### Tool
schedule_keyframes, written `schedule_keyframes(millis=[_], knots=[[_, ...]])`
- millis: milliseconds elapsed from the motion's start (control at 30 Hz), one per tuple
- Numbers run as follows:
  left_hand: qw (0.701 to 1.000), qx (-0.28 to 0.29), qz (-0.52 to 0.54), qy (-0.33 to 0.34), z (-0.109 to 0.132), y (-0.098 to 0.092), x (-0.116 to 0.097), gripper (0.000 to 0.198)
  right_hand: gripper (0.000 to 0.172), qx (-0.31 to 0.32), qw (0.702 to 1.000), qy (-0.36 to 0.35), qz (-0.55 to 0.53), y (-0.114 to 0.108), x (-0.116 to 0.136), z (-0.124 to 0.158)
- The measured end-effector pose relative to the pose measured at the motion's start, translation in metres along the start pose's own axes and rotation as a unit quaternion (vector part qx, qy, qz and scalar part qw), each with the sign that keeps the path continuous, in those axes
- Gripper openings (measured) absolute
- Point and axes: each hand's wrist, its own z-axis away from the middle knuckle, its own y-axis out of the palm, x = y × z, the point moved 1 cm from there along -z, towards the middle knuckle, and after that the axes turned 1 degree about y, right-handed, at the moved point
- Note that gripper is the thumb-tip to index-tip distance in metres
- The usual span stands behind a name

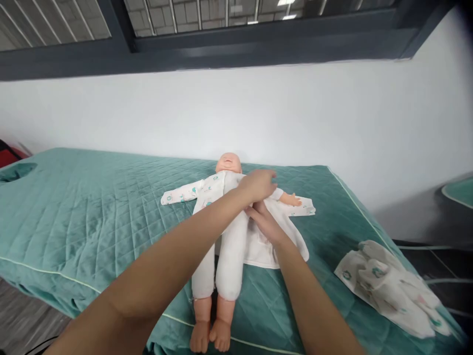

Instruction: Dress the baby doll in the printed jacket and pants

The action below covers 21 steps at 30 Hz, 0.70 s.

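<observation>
A baby doll (228, 162) lies on its back on a teal quilted bed (92, 207), head toward the wall, bare feet at the near edge. It lies on an open white printed baby shirt (207, 190); one sleeve is spread out to the left. My left hand (258, 183) reaches across the doll's chest, fingers curled on the cloth there. Just below it, my right hand (266, 223) rests on the shirt's right panel beside the doll's body, fingers pressed into the fabric under my left hand. The doll's right-side arm pokes out bare.
A crumpled white printed garment (388, 288) lies on the bed's near right corner. A white wall runs behind the bed under a dark window frame. A second teal bed edge (458, 192) shows at far right. Floor is at lower left.
</observation>
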Motion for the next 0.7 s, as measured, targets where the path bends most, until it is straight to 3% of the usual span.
schedule_keyframes(millis=[67, 167, 267, 367, 533, 600, 700], knots=[[0.995, 0.059, -0.073, 0.033, -0.01, 0.015, -0.012, 0.04, 0.061, 0.009, 1.0, 0.015, 0.005, -0.002, 0.001, 0.003], [0.976, 0.102, -0.182, 0.063, -0.021, 0.031, -0.019, 0.04, 0.048, 0.032, 0.999, 0.029, 0.005, -0.004, 0.004, 0.009], [0.968, 0.134, -0.203, 0.063, -0.027, 0.038, -0.015, 0.032, 0.04, 0.046, 0.998, 0.042, 0.021, -0.005, 0.008, 0.012], [0.97, 0.13, -0.195, 0.067, -0.031, 0.038, -0.005, 0.033, 0.04, 0.06, 0.997, 0.033, 0.042, -0.006, 0.013, 0.014], [0.98, 0.068, -0.172, 0.074, -0.037, 0.029, 0.015, 0.039, 0.046, 0.112, 0.994, -0.006, 0.019, -0.021, 0.014, 0.012], [0.982, 0.048, -0.165, 0.073, -0.038, 0.025, 0.021, 0.04, 0.041, 0.068, 0.997, -0.009, 0.032, -0.033, 0.011, 0.01], [0.982, 0.034, -0.17, 0.078, -0.036, 0.02, 0.027, 0.039, 0.031, -0.113, 0.979, 0.03, 0.164, -0.052, 0.002, 0.005]])
